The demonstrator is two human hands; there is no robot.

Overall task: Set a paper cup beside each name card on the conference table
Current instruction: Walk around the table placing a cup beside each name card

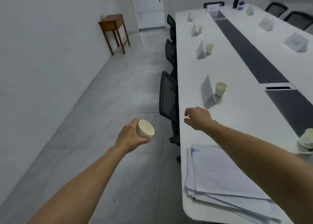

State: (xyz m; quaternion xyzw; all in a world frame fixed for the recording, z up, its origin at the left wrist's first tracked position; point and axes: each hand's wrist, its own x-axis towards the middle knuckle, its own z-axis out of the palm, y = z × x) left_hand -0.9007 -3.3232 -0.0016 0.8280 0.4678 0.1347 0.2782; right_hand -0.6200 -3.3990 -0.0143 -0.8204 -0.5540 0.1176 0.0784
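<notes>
My left hand grips a stack of nested paper cups over the floor, left of the white conference table. My right hand hovers above the table's near left edge, fingers loosely curled and holding nothing. A paper cup stands just right of the nearest name card. Farther along, a second cup stands by a card, and a third cup by another card. More name cards line the far side with no cups beside them.
A clipped stack of papers lies on the near table corner, with a cup on a saucer at the right edge. Black chairs are tucked along the left side. A wooden side table stands by the wall near a door.
</notes>
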